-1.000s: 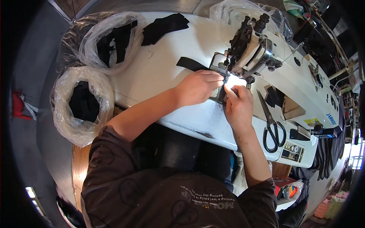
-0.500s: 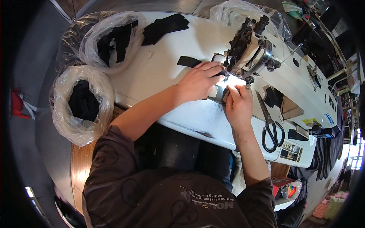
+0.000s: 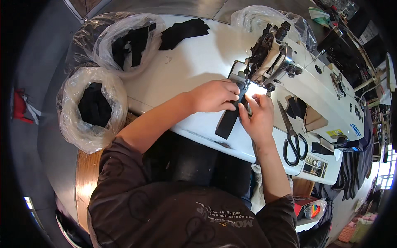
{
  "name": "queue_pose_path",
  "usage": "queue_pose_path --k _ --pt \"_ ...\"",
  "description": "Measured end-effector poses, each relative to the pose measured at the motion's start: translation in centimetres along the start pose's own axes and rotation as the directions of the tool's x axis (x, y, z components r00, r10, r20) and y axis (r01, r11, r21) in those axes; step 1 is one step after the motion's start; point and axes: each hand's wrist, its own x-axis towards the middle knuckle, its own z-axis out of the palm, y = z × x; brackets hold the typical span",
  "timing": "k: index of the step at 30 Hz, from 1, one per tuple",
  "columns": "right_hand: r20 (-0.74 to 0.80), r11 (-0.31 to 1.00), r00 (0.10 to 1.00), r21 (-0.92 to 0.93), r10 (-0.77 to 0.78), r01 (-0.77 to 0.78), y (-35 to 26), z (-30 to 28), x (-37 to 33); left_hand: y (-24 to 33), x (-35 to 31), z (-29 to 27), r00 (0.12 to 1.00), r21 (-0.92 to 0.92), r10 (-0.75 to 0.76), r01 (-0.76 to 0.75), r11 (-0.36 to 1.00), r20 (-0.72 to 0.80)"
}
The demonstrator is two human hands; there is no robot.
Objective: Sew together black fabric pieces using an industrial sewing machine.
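A black fabric strip point(image 3: 227, 124) lies at the needle area of a white sewing machine point(image 3: 308, 68), its loose end pointing toward me over the table's front edge. My left hand point(image 3: 216, 96) bends its fingers over the strip's left side, holding it beside the presser foot. On the opposite side, my right hand point(image 3: 259, 118) has its thumb and forefinger at the strip's right edge, close under the needle. A bright lamp glares there and washes out detail around the foot.
Black-handled scissors point(image 3: 294, 142) lie right of my right hand. Two clear plastic bags point(image 3: 68, 118) with black pieces stand at the left, and more black fabric pieces point(image 3: 184, 34) lie on the white table point(image 3: 194, 53). A small parts tray point(image 3: 315, 166) is at the right.
The strip has swung round: its free end stuck out to the left beyond my left hand, and now points toward me. My left fingers have shifted slightly down and left.
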Motion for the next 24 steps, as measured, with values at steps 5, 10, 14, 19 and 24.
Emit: queue_pose_path --k 5,10,14,19,24 --pt "0.022 1.0 1.0 -0.023 -0.021 0.021 0.0 -0.2 -0.2 -0.2 -1.2 0.4 0.993 -0.065 0.069 -0.076 0.995 -0.093" --pt "0.047 0.999 0.999 -0.051 -0.013 0.015 0.4 -0.3 0.0 -0.3 -0.2 1.1 0.993 0.147 -0.027 0.044 0.988 -0.111" --pt "0.048 0.999 0.999 -0.038 -0.008 0.01 0.3 -0.1 0.4 -1.3 0.2 1.9 0.982 0.204 -0.073 0.108 0.973 -0.173" --pt "0.033 0.996 0.995 -0.002 -0.093 0.093 -0.2 1.4 0.7 -1.2 -2.4 1.8 0.987 0.343 -0.08 0.124 0.931 -0.141" --pt "0.059 0.996 0.996 -0.051 -0.072 0.075 1.8 -0.2 -1.2 5.8 -4.4 -4.3 0.954 0.19 -0.286 0.264 0.946 0.096"
